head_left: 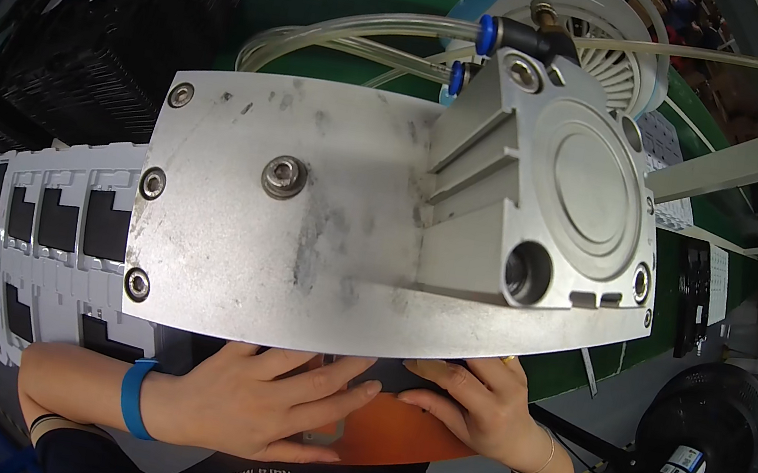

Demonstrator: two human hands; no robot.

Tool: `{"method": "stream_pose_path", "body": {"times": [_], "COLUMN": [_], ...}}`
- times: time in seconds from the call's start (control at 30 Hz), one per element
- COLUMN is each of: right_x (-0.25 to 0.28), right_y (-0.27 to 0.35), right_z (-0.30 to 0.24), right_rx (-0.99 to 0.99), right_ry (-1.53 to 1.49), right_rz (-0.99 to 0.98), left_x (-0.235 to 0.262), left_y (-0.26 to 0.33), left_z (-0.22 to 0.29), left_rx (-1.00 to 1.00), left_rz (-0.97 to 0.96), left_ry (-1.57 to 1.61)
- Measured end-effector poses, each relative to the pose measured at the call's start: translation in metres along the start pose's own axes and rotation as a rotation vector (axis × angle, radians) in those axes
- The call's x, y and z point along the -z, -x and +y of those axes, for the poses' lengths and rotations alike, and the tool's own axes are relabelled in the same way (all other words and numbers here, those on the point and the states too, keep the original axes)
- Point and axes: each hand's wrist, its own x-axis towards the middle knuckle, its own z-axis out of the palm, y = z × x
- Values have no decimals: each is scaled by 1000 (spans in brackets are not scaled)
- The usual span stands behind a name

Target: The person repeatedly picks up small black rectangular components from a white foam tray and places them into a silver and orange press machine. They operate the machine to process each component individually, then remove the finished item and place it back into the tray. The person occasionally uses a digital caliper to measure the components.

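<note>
Press plate (322, 217), a large scuffed metal slab with bolts along its left edge, fills the middle of the view and overhangs both hands. On its right end sits a ribbed air cylinder (548, 185), fed by clear hoses (334, 29) with blue fittings. Under the plate's front edge lies an orange pad (396, 435) carrying a dark flat part (396, 375), mostly hidden by the fingers. To the left runs a row of white trays (51, 222) with black inserts; a black fan (707, 432) stands lower right.

Left hand (256, 401), with a blue wristband (134, 396), lies flat and open, fingers spread over the pad, gripping nothing. Right hand (471, 402) rests beside it, fingers loosely curled, tips on the dark part right at the plate's edge; it clamps nothing that I can see.

The chief risk, as I judge it, is a pinch: both sets of fingertips sit at or just under the plate's rim, and if the cylinder drives down while they are there, they get caught. A lesser one is the part sliding askew on the pad under uneven finger pressure, so it sits misaligned beneath the plate.
</note>
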Motion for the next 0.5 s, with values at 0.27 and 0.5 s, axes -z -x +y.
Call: {"method": "stream_pose_path", "body": {"times": [0.27, 0.5], "right_x": [10, 23], "right_y": [-12, -9], "right_z": [-5, -9], "right_rx": [-11, -200], "right_ry": [-20, -340], "right_rz": [-105, -60], "left_x": [0, 6], "left_y": [-1, 2], "left_z": [-2, -3], "left_rx": [-14, 28], "left_rz": [13, 200], "left_ry": [-3, 194]}}
